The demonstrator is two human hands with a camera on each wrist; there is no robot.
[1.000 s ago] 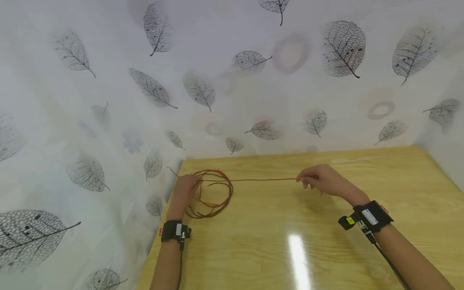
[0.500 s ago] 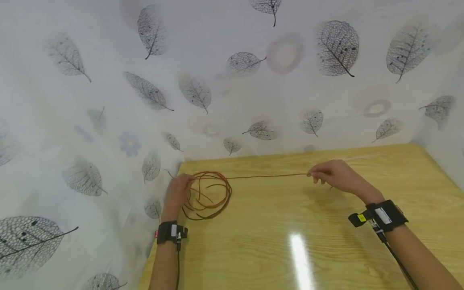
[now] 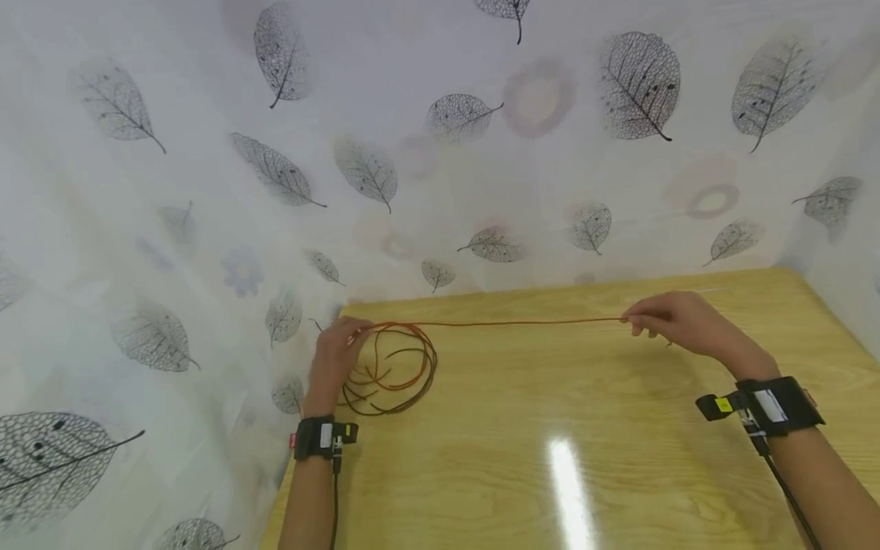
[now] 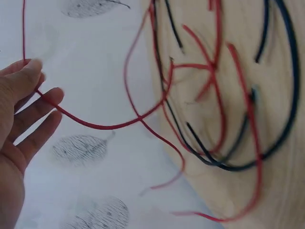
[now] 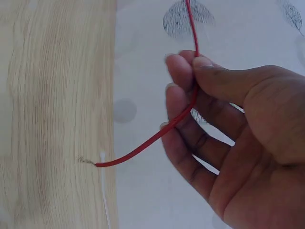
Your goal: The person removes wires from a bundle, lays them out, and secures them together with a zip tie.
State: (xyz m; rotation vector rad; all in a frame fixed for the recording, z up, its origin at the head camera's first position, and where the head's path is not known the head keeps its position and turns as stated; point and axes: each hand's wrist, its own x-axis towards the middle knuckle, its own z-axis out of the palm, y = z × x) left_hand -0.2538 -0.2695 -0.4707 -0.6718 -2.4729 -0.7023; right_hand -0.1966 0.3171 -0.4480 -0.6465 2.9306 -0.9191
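Red wire (image 3: 509,323) runs nearly straight between my two hands, above the far part of the pale wood-grain surface (image 3: 495,428). A bright streak of glare (image 3: 571,496) lies nearer me on that surface. A whitish sheet (image 3: 447,46) printed with dark leaf skeletons rises behind it and along the sides (faint rings and a flower show among the leaves). On the left lies a loose coil of red and dark wires (image 3: 431,374); my left hand (image 3: 335,351) is at its edge, partly in the way of it. I pinch the wire there, and beyond that grip it bends toward the coil. My right hand (image 3: 677,321) pinches it near one end, whose bare strands (image 5: 87,161) poke out past my fingers. Black straps (image 3: 787,409) circle both wrists.
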